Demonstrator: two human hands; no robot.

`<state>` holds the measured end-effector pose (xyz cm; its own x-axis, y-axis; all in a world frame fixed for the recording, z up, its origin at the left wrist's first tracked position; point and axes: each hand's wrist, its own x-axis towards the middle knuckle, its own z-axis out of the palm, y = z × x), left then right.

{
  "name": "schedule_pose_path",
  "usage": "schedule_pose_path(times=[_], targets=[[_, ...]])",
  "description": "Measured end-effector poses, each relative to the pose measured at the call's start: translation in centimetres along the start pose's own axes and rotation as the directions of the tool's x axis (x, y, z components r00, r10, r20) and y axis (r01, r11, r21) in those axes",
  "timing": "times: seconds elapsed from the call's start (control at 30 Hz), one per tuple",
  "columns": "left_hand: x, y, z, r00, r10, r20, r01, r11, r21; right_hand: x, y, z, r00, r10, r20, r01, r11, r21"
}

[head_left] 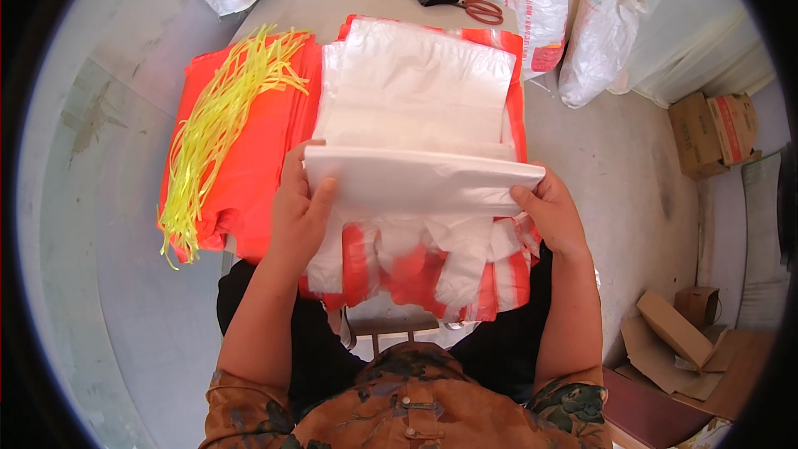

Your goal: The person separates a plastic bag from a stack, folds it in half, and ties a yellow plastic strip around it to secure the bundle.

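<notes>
In front of me, my left hand (302, 204) and my right hand (550, 206) grip the two ends of a folded bundle of whitish plastic bags (420, 181). Each thumb presses on top, and the other fingers are mostly hidden beneath. The bundle lies crosswise over a flat stack of whitish plastic bags (416, 83) with red bag edges showing around it. Toward my lap, loose white and red bag handles (457, 270) hang down. Left of the stack, a pile of red plastic bags (241, 170) carries a bunch of yellow plastic strips (218, 125).
Scissors with reddish-brown handles (482, 11) rest at the far side in a black sleeve. White plastic sacks (540, 8) stand behind, and another sack (600, 37) is at the far right. Cardboard boxes (702, 135) stand to the right, with opened cardboard (669, 349) nearer me.
</notes>
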<state>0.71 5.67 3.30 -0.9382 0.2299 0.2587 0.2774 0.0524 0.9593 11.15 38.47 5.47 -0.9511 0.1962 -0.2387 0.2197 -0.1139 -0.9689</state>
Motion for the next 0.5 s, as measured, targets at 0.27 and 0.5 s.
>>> schedule_pose_path(times=[0.27,0.5], targets=[[0.6,-0.9,-0.3,0.992,-0.129,0.008,0.128,0.992,0.011,1.2,-0.3,1.3,0.996,-0.045,-0.072,0.052,0.994,0.101],[1.1,-1.6,-0.1,0.996,-0.086,-0.024,0.088,0.988,0.123,1.4,-0.1,1.2,0.999,-0.039,-0.017,0.038,0.999,-0.036]])
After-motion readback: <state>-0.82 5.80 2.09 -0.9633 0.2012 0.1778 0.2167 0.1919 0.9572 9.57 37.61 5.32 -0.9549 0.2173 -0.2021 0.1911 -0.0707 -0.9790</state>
